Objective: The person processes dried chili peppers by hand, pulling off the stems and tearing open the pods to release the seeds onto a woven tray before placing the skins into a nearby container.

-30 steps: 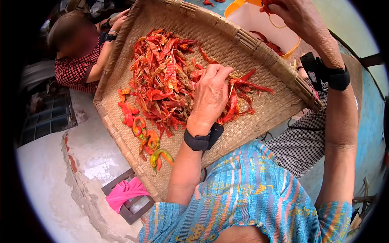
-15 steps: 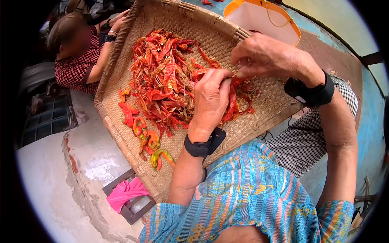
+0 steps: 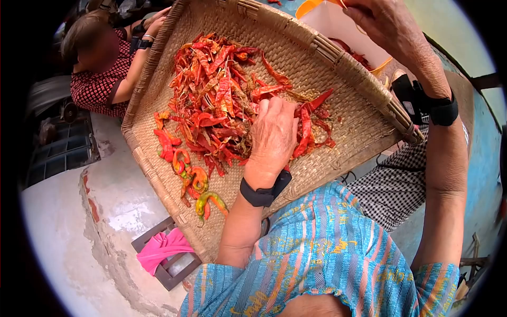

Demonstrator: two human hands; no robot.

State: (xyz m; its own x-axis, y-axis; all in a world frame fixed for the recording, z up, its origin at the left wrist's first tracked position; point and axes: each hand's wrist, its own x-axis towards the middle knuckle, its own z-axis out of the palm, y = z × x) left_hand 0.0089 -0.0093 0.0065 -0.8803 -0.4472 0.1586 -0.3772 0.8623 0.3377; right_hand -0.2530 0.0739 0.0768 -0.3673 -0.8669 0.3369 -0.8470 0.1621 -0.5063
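Observation:
A pile of dried red chili peppers (image 3: 211, 100) lies in a large woven bamboo basket (image 3: 338, 153). My left hand (image 3: 274, 132) rests on the right part of the pile, its fingers curled down among the chilies. Their tips are hidden, so what they grip cannot be made out. A bright red chili (image 3: 319, 100) sticks out beside those fingers. Over the white bucket (image 3: 327, 26) with the orange rim is my right hand (image 3: 388, 26), partly cut off by the top edge. Its visible fingers look stretched and apart, with nothing seen in them.
Fresher yellow-green and orange chilies (image 3: 211, 203) lie by the basket's left side. Another person (image 3: 103, 74) has hands at its far left rim. Red chilies (image 3: 354, 53) show inside the bucket. A pink cloth (image 3: 163, 248) hangs over a dark wooden frame (image 3: 177, 274) below.
My right hand has left my left hand and moved up and right to the bucket. My left hand has lowered onto the pile. The basket's right rim shows more fully.

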